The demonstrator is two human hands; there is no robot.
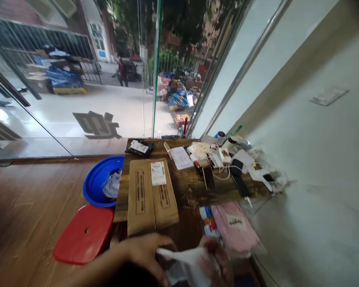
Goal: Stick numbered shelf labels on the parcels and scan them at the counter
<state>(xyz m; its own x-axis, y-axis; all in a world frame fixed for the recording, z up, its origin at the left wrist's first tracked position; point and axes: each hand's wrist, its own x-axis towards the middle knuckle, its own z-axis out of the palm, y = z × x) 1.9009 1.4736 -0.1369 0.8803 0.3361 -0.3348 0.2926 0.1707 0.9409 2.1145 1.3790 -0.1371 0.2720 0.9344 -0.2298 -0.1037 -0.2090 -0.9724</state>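
Observation:
Low in the view, a thin white plastic bag (pixel 187 257) is stretched between my hands, blurred by motion. My left hand (pixel 148 251) is closed on its left edge, with thumb and fingers curved round it. Wrapped about the other side is my right hand (pixel 218 259), its fingers smeared. Just beyond them lies a cardboard box (pixel 151 211) with a white label (pixel 158 173), on a dark wooden table (pixel 187 193). To the right of my right hand rests a pink garment in clear plastic (pixel 235 227), beside a blue, white and brown packet (pixel 208 221).
Left of the table stand a red stool (pixel 83 235) and a blue basin (pixel 91 187) holding crumpled material. A black parcel (pixel 139 148), papers (pixel 181 158), a phone (pixel 241 185) and clutter lie on the table. A glass front (pixel 155 79) and white wall (pixel 317 159) enclose it.

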